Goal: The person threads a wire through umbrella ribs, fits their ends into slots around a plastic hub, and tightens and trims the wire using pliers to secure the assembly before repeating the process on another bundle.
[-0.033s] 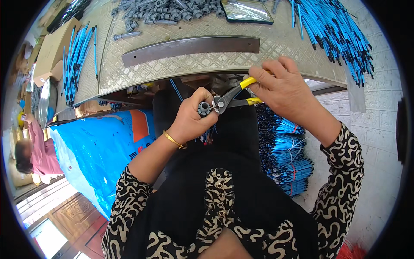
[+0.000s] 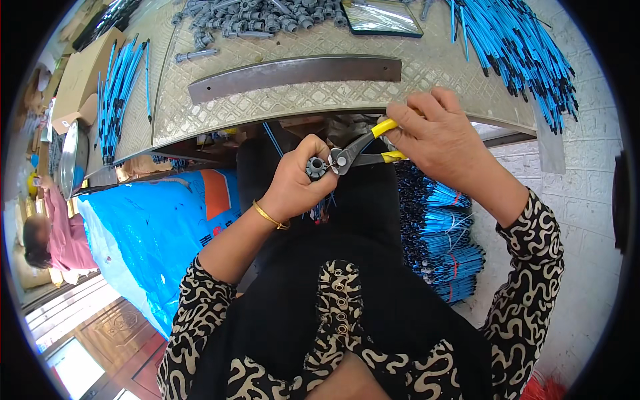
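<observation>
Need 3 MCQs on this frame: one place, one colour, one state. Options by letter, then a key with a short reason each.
1. Where is the long metal bar?
A. On the patterned table above the hands
B. On the person's lap
C. On the blue sheet at left

2. What colour are the handles of the pliers?
A. Red
B. Yellow
C. Green

3. What is the left hand doing?
A. Resting flat on the table
B. Hanging free with nothing in it
C. Gripping a small grey fitting at the pliers' tip

Key:
1 A, the bar lies on the embossed tabletop, beyond both hands.
2 B, yellow grips show in the right hand.
3 C, the left fingers close around the grey fitting, which meets the pliers' head.
</observation>
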{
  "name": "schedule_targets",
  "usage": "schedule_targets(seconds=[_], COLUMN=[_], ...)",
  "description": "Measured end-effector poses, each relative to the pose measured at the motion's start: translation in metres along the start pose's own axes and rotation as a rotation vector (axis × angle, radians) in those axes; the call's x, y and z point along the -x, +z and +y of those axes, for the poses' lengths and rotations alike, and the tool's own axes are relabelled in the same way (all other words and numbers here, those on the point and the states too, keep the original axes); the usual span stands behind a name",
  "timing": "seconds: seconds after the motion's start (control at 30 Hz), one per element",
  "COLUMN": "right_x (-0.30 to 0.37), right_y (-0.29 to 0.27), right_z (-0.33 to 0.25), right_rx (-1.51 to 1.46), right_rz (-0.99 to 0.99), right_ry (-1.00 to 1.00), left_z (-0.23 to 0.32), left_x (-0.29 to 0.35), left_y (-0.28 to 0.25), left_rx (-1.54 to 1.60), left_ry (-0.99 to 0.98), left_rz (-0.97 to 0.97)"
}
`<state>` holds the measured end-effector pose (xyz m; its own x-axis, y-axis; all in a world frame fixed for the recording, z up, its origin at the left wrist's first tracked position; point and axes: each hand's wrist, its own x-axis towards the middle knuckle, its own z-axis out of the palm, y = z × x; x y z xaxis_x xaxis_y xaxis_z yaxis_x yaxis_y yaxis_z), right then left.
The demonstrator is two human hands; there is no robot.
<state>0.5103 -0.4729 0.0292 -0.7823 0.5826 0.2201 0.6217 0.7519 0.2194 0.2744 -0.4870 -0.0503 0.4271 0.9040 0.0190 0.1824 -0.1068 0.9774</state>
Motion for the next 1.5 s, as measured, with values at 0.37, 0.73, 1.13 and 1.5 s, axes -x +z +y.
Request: schedule_targets(seconds=[0.37,0.73,1.13,1.5], right_x=[0.003,0.050,0.067,0.062], right_y=[0.006,0.090,0.074,0.059], right_z=[0.001,-0.081,-0.064,-0.081], right_rx=[-1.122,-2.997,-2.747,-2.888], right_rz=[-0.825,-1.033,-1.125,-0.946], right_ry=[0.327,0.087,0.313,0.616], left_z=[0.010,0.012,0.020,0.014], left_x=[0.009,0.020,0.015,0.010], left_y=[-0.028,-0.035,-0.030,-0.038], left_rx=[-0.079,0.049,0.012,0.069], left_ry=[0.079,0.097,0.108,0.055], left_rz=[-0.143,-0.324,-0.385,-0.333])
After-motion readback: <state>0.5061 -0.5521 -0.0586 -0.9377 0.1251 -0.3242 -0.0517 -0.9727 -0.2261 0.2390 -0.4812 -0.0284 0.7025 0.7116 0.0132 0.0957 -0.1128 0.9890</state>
